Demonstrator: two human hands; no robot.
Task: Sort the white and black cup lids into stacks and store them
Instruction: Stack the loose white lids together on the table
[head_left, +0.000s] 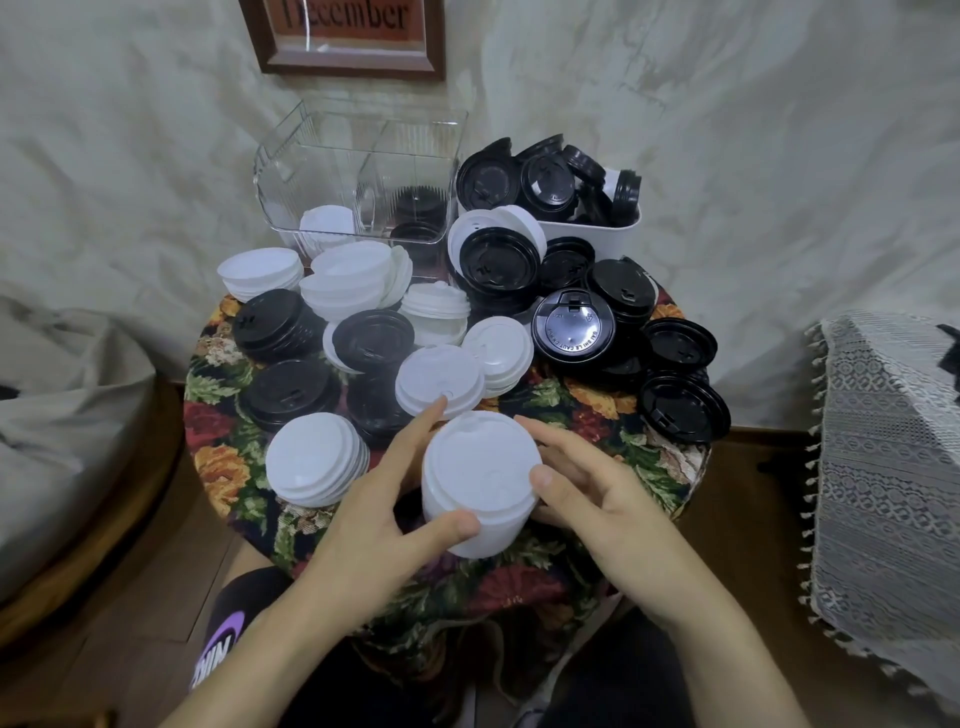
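Clasped between left hand (374, 499) and right hand (587, 488) — white lid stack (480, 462), sides partly covered.

Two bins (283, 176), maybe forty lids (480, 457)

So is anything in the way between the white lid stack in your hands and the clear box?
Yes. The left hand and right hand hold the white lid stack; the clear box stands at the back of the table. Between them lie a white lid pile and a black lid pile. Lifting over them probably works.
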